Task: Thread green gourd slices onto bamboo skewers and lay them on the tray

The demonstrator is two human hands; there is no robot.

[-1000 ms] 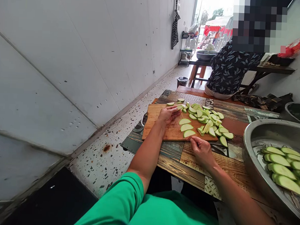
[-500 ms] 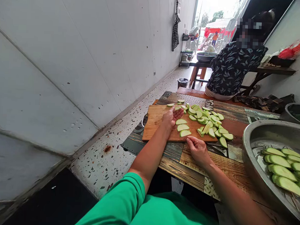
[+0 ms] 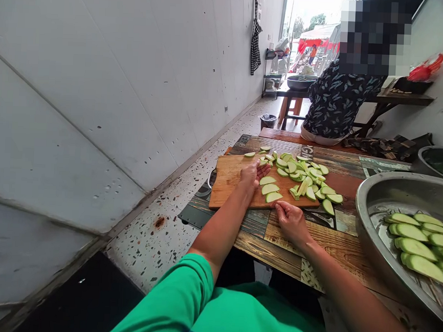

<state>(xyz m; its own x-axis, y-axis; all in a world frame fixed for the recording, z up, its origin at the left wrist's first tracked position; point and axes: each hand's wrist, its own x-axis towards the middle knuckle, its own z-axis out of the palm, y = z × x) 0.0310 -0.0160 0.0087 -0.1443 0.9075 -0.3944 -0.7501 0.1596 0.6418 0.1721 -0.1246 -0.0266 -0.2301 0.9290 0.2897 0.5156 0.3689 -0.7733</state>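
My left hand point(image 3: 251, 173) is above the wooden cutting board point(image 3: 226, 181), palm turned up and fingers half curled. A zucchini slice point(image 3: 262, 163) shows between its thumb and fingers. Just below it, three half-round zucchini slices point(image 3: 270, 188) line up in a row towards me. At the near end of that row, by the board's front edge, my right hand point(image 3: 290, 219) is closed in a pinch. It appears to grip the end of a thin skewer, mostly hidden by the slices. A loose heap of cut zucchini point(image 3: 305, 175) covers the board's right side and spills onto the table.
A large metal basin point(image 3: 363, 201) with rows of zucchini slices stands at the right, another basin point(image 3: 423, 155) behind it. The patterned wooden table point(image 3: 284, 242) ends close to my body. Beyond, a person point(image 3: 334, 102) sits facing away on a bench point(image 3: 277, 135). A wall point(image 3: 137, 84) runs along the left.
The view has shifted slightly. Both hands stay nearly in place, with the left fingers still curled by the slice and the right still pinching. The seated person's head has moved.
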